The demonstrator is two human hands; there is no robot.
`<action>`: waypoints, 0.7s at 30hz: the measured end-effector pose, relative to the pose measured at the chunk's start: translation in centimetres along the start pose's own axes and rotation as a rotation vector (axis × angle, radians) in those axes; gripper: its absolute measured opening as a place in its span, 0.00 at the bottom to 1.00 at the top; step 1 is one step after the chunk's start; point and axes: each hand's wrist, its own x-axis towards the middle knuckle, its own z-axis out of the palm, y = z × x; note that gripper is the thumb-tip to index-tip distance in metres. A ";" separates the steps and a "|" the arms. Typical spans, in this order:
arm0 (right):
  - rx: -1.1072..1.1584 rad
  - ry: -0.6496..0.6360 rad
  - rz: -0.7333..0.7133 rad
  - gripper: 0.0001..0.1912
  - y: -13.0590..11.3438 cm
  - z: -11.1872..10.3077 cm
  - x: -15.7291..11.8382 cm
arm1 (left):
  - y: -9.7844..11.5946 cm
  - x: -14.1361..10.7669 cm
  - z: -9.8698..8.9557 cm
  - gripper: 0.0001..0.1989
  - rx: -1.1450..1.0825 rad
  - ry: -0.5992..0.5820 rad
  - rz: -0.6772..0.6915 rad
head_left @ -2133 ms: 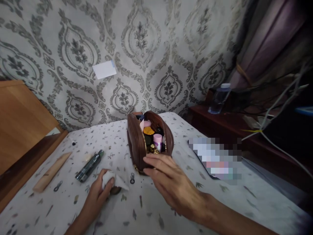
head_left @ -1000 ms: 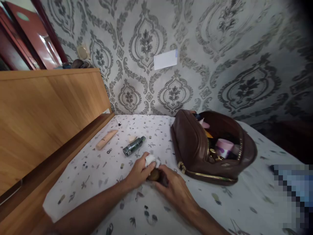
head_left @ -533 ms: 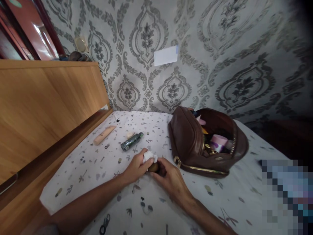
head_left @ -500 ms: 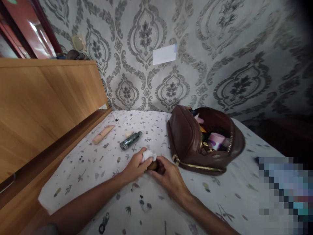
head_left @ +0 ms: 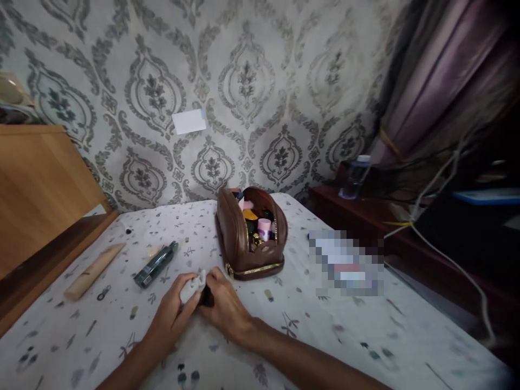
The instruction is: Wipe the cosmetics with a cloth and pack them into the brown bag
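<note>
My left hand [head_left: 174, 306] is closed round a crumpled white tissue [head_left: 192, 290]. Its fingers press the tissue toward a small dark, rounded object [head_left: 207, 296], which my right hand [head_left: 227, 309] grips from the other side. Fingers cover most of that object, so its kind does not show. Just beyond my hands stands a brown leather cosmetic bag [head_left: 233, 238], unzipped, with a pink-and-purple container [head_left: 264, 228] and other small items inside. To the left lie a dark green bottle [head_left: 154, 265] and a beige tube [head_left: 93, 273].
The patterned white sheet [head_left: 252, 346] runs up to a papered wall [head_left: 244, 108]. A wooden headboard [head_left: 44, 173] borders the left. At right are a blurred-out flat item [head_left: 345, 265], a clear bottle [head_left: 354, 179] on a dark ledge, and a white cable [head_left: 455, 260].
The view has swung to the right, bringing the curtain, ledge and bottle into sight. Both hands still hold the tissue and the dark object together, with the object now more hidden.
</note>
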 end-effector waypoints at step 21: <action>0.795 0.065 0.212 0.19 1.5 -0.1 1.4 | -1.1 0.3 0.2 0.12 0.111 0.167 0.224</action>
